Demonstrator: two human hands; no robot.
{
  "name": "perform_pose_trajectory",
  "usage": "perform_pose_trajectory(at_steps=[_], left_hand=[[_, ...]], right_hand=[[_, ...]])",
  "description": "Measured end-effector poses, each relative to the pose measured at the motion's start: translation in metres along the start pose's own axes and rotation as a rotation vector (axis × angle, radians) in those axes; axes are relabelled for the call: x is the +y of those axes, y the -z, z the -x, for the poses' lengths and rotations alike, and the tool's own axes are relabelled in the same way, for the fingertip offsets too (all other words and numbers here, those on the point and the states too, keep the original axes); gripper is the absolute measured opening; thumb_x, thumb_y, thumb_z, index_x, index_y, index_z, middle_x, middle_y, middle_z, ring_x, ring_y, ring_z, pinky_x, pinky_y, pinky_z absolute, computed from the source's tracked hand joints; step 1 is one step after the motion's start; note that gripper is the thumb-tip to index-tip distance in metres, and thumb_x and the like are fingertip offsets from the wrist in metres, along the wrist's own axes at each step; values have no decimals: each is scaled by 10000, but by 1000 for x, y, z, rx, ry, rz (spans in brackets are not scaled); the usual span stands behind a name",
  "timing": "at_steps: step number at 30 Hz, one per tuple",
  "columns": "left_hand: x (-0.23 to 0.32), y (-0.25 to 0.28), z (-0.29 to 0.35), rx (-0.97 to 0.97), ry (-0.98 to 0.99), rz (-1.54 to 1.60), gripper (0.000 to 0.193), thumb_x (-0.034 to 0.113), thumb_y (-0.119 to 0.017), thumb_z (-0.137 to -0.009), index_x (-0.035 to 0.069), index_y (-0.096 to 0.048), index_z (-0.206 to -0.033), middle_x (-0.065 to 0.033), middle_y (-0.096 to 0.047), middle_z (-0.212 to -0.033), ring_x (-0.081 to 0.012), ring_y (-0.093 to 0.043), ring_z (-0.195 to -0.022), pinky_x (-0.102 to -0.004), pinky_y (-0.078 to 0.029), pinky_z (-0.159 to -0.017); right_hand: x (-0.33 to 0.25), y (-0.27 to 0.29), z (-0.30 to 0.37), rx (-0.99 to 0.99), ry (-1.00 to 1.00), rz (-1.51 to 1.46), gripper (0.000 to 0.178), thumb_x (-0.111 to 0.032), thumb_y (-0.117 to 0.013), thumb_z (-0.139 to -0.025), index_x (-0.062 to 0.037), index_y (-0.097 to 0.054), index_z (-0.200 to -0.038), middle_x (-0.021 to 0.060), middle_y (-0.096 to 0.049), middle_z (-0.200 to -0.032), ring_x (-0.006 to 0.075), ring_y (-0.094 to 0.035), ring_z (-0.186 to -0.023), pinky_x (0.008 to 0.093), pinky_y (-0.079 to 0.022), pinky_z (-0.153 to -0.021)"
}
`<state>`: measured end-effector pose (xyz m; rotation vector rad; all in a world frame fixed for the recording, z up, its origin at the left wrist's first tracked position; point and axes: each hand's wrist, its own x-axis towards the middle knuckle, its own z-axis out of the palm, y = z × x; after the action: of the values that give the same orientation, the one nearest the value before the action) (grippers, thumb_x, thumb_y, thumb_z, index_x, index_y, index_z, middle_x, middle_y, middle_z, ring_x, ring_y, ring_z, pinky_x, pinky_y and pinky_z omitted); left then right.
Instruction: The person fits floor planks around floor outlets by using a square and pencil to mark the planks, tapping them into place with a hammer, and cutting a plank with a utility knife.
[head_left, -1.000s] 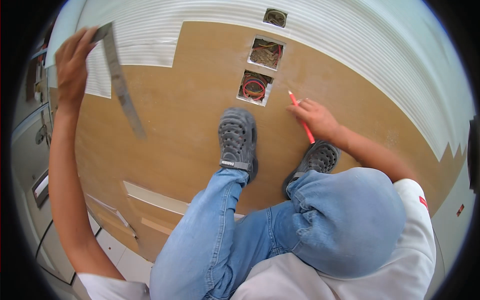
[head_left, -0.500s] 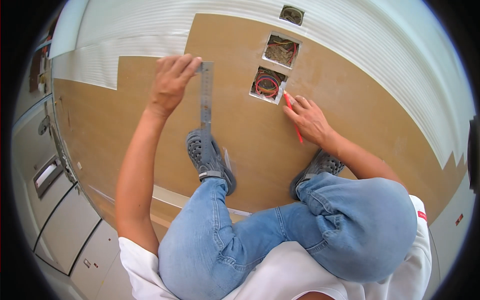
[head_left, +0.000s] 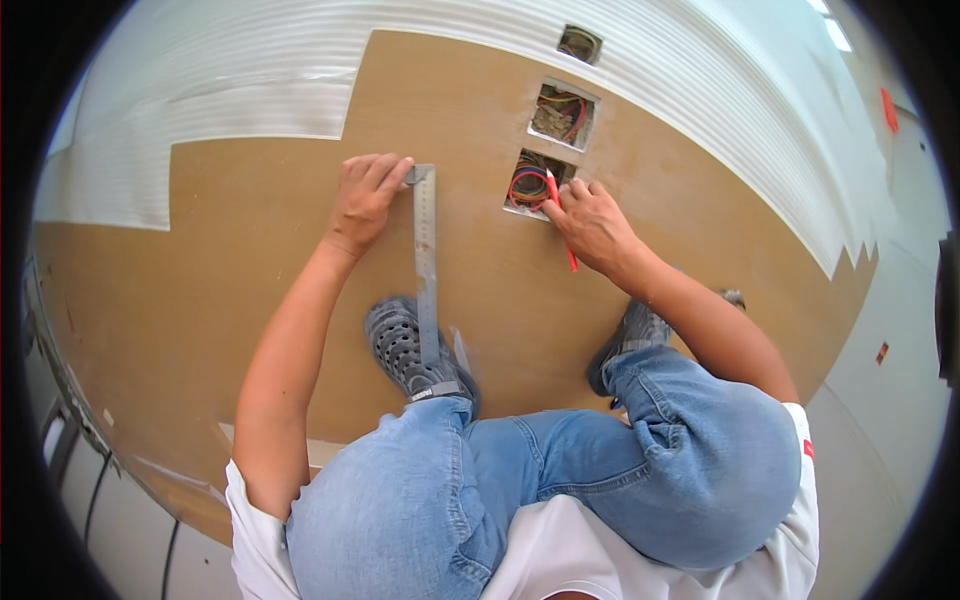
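My left hand (head_left: 366,198) is closed on the short stock of a try square. The square's metal blade (head_left: 426,250) points back toward me, its lower end over the toe of my left grey clog (head_left: 400,345). My right hand (head_left: 594,226) pinches a red pencil (head_left: 562,225), its pale tip up beside the nearest square cutout (head_left: 524,206). Coiled red, blue and yellow wires (head_left: 527,186) fill that cutout. Just beyond it is a second cutout (head_left: 562,145) with rubble and a few wires inside.
The brown board (head_left: 260,250) spreads under my hands and feet. White ribbed sheeting (head_left: 680,105) borders it at the far side, with a stepped edge at left. A smaller wire-filled opening (head_left: 580,44) sits in the sheeting. My right clog (head_left: 632,335) is below my right forearm.
The view has shifted to the left and turned a little. My left hand and the square are lower in the picture. The pencil has tilted more upright, its tip nearer the wires.
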<state>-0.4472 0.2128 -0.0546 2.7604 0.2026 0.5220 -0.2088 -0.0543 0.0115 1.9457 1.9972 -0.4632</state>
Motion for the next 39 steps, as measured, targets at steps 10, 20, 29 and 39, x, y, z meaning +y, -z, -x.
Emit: perform_pose_trajectory(at_steps=[10, 20, 29, 39], left_hand=[[-11, -17, 18, 101, 93, -40, 451, 56, -761, -810, 125, -698, -1251, -24, -661, -1140, -239, -599, -1086, -391, -437, -945], [-13, -16, 16, 51, 98, -81, 452, 65, -738, -851, 132, -676, -1294, -40, -642, -1173, -250, -590, -1101, -407, -427, -965], [-12, -13, 13, -43, 106, -125, 464, 72, -737, -858, 116, -663, -1314, -68, -622, -1194, -277, -568, -1130, -429, -406, -985], [10, -82, -133, 6, -56, -14, 371, 116, -721, -873, 166, -687, -1239, -45, -633, -1128, -262, -590, -1093, -421, -423, -950]], right_hand=[[-26, -3, 12, 14, -168, -43, 288, -147, -608, -860, -70, -575, -1136, 117, -658, -1107, 270, -579, -1103, 378, -460, -871], [-54, -22, 13, 312, -452, -259, 283, -121, -620, -832, -83, -593, -1111, 127, -648, -1108, 332, -594, -1040, 431, -471, -897], [-39, -37, 24, 425, -334, -298, 369, -143, -636, -828, -82, -603, -1191, 108, -638, -1176, 334, -566, -1178, 427, -447, -988], [-23, -50, 32, 503, -230, -411, 408, -150, -674, -805, -114, -609, -1205, 63, -630, -1216, 294, -545, -1171, 426, -452, -983]])
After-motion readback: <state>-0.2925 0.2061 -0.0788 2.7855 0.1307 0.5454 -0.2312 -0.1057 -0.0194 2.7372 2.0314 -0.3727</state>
